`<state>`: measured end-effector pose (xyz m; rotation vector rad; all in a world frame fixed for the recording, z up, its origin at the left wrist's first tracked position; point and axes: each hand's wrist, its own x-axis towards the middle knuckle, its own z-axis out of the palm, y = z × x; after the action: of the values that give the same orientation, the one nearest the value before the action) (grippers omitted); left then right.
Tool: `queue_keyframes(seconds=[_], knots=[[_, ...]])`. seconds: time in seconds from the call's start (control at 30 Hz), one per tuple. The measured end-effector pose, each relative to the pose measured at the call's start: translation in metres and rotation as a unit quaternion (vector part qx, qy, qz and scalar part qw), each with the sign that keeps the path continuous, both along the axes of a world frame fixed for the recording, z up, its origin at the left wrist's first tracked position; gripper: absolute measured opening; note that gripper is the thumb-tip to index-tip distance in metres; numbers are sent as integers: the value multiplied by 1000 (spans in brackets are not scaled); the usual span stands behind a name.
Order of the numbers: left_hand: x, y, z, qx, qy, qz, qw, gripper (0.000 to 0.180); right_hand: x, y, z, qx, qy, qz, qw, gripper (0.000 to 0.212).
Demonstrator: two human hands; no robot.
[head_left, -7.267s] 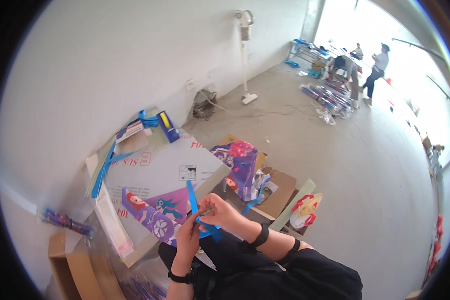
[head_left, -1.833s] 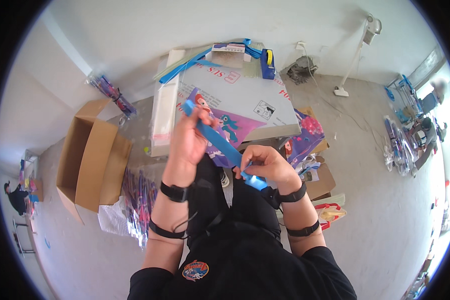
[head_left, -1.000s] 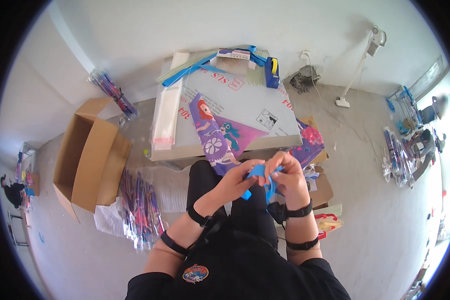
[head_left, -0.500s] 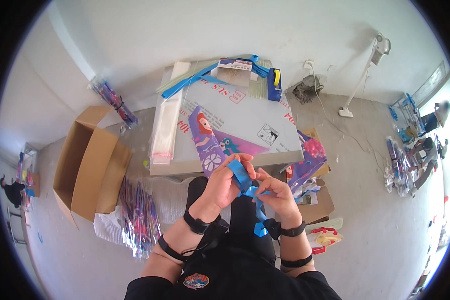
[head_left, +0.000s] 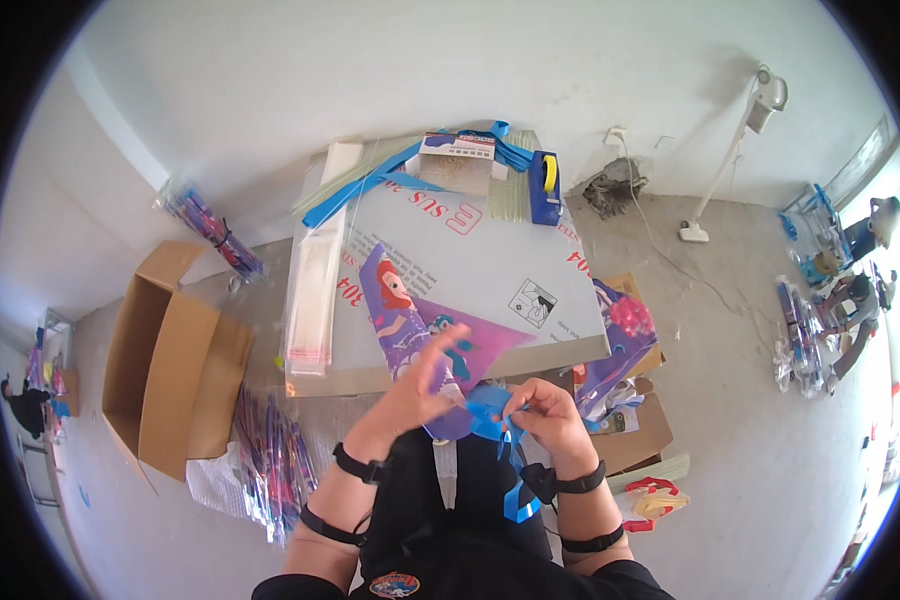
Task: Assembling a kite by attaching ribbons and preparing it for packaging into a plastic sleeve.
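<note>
my left hand (head_left: 422,388) is open and a little blurred, its fingers reaching up and to the right, the thumb held apart from them. my right hand (head_left: 550,420) is drawn into a pinch, thumb and fingertips brought together, knuckles bent. the two are near each other without touching, the left reaching higher. my left forearm (head_left: 343,497) slants up and inward; my right forearm (head_left: 585,512) leans slightly left.

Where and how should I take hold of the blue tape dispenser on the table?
Probably across the narrow blue body of the tape dispenser, just nearer than its yellow roll, coming from the person's right: its long side lies by the table's edge there, while pale strips crowd its left.
</note>
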<state>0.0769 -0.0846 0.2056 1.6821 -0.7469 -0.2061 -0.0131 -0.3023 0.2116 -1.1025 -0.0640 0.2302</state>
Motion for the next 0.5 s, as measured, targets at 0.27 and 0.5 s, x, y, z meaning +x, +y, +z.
queue_keyframes(seconds=[0.27,0.5], knots=[[4,-46,-17,-74,322,-115,937,58,36,2,-9,96,29,-38,994,9],[72,-71,-47,-151,533,-52,831,32,40,-34,-38,57,11,-165,985,16]])
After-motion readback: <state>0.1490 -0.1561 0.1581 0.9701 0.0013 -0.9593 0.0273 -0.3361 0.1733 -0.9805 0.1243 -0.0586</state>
